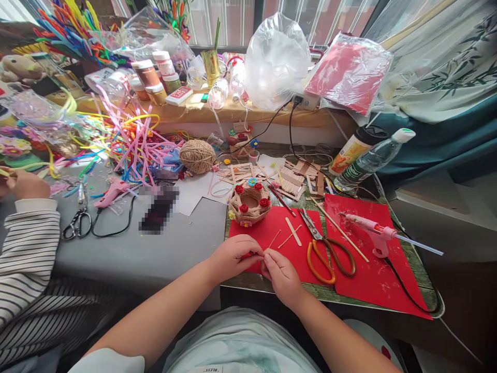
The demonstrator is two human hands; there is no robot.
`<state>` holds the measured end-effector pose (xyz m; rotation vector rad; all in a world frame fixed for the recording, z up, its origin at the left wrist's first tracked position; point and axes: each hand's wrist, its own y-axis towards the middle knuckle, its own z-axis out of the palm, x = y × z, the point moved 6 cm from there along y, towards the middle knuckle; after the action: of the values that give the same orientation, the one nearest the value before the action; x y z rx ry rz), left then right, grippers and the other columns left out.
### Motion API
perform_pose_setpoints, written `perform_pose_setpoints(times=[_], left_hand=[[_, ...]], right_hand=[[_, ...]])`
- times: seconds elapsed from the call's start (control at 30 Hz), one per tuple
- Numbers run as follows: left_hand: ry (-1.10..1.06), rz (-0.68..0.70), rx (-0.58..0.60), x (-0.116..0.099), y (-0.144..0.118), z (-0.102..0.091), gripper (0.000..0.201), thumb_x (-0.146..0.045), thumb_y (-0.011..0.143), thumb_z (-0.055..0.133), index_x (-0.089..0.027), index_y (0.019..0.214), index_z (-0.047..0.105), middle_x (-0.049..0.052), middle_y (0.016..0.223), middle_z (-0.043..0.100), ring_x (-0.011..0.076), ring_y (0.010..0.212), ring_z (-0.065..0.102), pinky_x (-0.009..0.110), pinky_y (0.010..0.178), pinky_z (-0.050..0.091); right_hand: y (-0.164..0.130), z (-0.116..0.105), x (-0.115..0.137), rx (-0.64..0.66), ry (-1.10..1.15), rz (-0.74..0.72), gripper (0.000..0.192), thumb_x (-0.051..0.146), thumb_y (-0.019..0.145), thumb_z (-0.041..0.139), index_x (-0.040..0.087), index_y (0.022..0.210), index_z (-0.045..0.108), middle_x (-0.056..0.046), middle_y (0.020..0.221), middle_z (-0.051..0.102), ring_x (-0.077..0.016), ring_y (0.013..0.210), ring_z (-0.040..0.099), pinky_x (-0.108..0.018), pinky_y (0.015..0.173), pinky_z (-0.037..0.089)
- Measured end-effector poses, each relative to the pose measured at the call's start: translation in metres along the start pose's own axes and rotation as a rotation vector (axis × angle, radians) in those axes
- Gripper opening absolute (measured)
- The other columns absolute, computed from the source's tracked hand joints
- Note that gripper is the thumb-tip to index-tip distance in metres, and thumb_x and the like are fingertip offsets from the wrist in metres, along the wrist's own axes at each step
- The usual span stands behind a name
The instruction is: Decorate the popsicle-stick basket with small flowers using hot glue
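My left hand [235,257] and my right hand [281,277] meet fingertip to fingertip over the near edge of a red paper sheet [283,235]. Together they pinch a small red piece [257,255]; most of it is hidden by my fingers. Just beyond my hands sits a twine-wrapped round basket [249,203] trimmed with small red flowers. Orange-handled scissors [324,248] lie to the right of my right hand, with a flat wooden stick [293,231] and thin sticks beside them.
A pink glue gun [370,228] with its black cord rests on a second red sheet at right. A ball of twine [196,156], wooden sticks, bottles [373,158] and piled pipe cleaners [132,140] crowd the back. A person in a striped sleeve [27,243] sits at left near black scissors [77,220].
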<state>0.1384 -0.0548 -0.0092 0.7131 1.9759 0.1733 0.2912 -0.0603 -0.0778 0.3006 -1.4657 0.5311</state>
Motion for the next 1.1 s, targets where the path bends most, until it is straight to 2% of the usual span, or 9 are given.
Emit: perform_pose_setpoints(times=[0.2,0.3,0.43,0.6,0.67,0.8,0.93,1.0,1.1], left_hand=[[0.028,0.064,0.007,-0.002,-0.002,0.002,0.008,-0.022,0.1,0.064,-0.022,0.104,0.071,0.008,0.094,0.076,0.0193,0.088,0.067,0.032,0.081,0.056],[0.028,0.113,-0.09,-0.006,-0.004,-0.005,0.01,-0.019,0.099,0.063,-0.021,0.107,0.069,0.008,0.092,0.075,0.0199,0.086,0.066,0.033,0.078,0.056],[0.04,0.08,-0.213,-0.004,-0.007,-0.017,0.015,-0.021,0.101,0.062,-0.022,0.112,0.072,0.008,0.092,0.074,0.0194,0.086,0.067,0.034,0.08,0.056],[0.01,0.108,-0.004,-0.003,-0.003,-0.001,0.042,-0.033,0.093,0.079,-0.027,0.134,0.073,0.011,0.113,0.073,0.0217,0.103,0.07,0.035,0.091,0.06],[-0.074,0.05,0.004,0.003,-0.002,0.002,0.035,-0.033,0.092,0.081,-0.03,0.127,0.078,0.01,0.11,0.073,0.0201,0.101,0.071,0.033,0.09,0.06],[-0.321,-0.122,0.058,0.015,-0.001,0.005,0.023,-0.035,0.086,0.087,-0.027,0.108,0.086,0.01,0.103,0.073,0.0183,0.091,0.073,0.031,0.084,0.063],[-0.408,-0.197,0.101,0.021,-0.002,0.004,0.021,-0.04,0.082,0.09,-0.024,0.095,0.088,0.011,0.098,0.075,0.0195,0.089,0.074,0.032,0.082,0.063],[-0.406,-0.222,0.035,0.024,-0.003,-0.004,0.019,-0.04,0.085,0.087,-0.022,0.09,0.087,0.01,0.093,0.077,0.0202,0.087,0.074,0.033,0.081,0.063],[-0.282,-0.276,-0.262,0.024,-0.005,-0.033,0.016,-0.036,0.094,0.078,-0.021,0.09,0.083,0.009,0.093,0.078,0.0208,0.091,0.074,0.035,0.087,0.061]], right_hand=[[-0.001,0.003,0.008,0.017,0.014,-0.01,0.042,0.056,0.109,0.046,0.023,0.085,0.056,0.004,0.069,0.044,-0.0143,0.062,0.038,-0.029,0.058,0.032],[0.0,0.005,0.006,0.035,0.074,-0.009,0.033,0.055,0.109,0.048,0.024,0.102,0.058,0.006,0.07,0.043,-0.0133,0.059,0.034,-0.028,0.056,0.029],[0.0,0.006,0.0,0.06,0.128,-0.014,0.029,0.053,0.106,0.056,0.024,0.106,0.058,0.008,0.068,0.04,-0.0117,0.057,0.031,-0.026,0.054,0.024],[0.002,0.005,0.006,0.05,0.07,-0.04,0.04,0.055,0.107,0.053,0.021,0.086,0.059,0.005,0.066,0.043,-0.0115,0.059,0.037,-0.026,0.055,0.029],[0.002,0.005,0.013,0.064,0.055,-0.062,0.045,0.056,0.107,0.053,0.021,0.079,0.056,0.005,0.065,0.043,-0.0113,0.059,0.036,-0.026,0.056,0.029],[0.0,0.007,0.025,0.133,-0.001,-0.115,0.042,0.054,0.106,0.055,0.02,0.084,0.063,0.005,0.066,0.041,-0.011,0.059,0.034,-0.026,0.055,0.028],[-0.005,0.007,0.034,0.153,-0.099,-0.202,0.043,0.05,0.108,0.053,0.02,0.081,0.065,0.004,0.066,0.045,-0.0116,0.06,0.038,-0.027,0.059,0.032],[-0.007,0.007,0.033,0.152,-0.1,-0.202,0.041,0.051,0.108,0.052,0.02,0.087,0.068,0.004,0.065,0.048,-0.0121,0.06,0.042,-0.027,0.059,0.034],[-0.009,0.004,0.028,0.103,-0.047,-0.154,0.039,0.054,0.108,0.052,0.02,0.101,0.07,0.004,0.064,0.05,-0.0127,0.057,0.046,-0.027,0.058,0.037]])
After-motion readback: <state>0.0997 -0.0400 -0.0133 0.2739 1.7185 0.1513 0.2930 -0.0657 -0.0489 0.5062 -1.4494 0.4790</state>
